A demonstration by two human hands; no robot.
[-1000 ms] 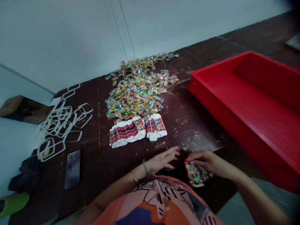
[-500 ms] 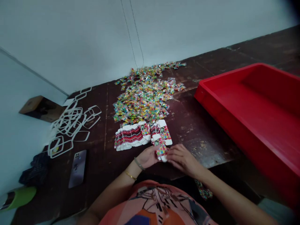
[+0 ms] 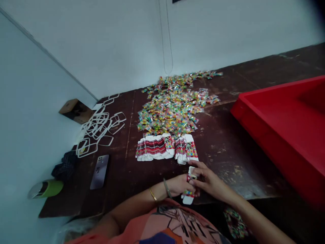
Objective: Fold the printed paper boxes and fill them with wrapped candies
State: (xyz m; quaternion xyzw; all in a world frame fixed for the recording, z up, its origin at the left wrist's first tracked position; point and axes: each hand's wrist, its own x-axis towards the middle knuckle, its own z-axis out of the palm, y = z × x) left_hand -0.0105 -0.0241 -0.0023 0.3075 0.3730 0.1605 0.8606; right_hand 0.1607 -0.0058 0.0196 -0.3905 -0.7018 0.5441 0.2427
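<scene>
A small printed cardboard box point(image 3: 188, 199), red with colourful pictures and white end flaps, is in my left hand point(image 3: 179, 185), whose fingers wrap round its middle. My right hand point(image 3: 209, 179) is closed at the box's far end, thumb and fingers on the white flap; part of the box is hidden behind the fingers. Just beyond my hands lie two rows of flat, overlapping folded boxes, a longer left row point(image 3: 151, 149) and a shorter right row point(image 3: 186, 149). Behind them spreads a heap of small clear candy packets point(image 3: 169, 113) with multicoloured contents.
At the right stands a large red tray point(image 3: 274, 125). On the left are a phone point(image 3: 100, 172), a tangle of white loop-shaped strips point(image 3: 98, 125), a brown cardboard box point(image 3: 76, 111), dark cloth point(image 3: 65, 166) and a green cup point(image 3: 52, 188). More colourful packets point(image 3: 236, 222) show below the table edge.
The view has shifted, so the table things sit further right. My hands have drawn the box nearer my body, away from the rows, and my right fingers have moved onto its far flap.
</scene>
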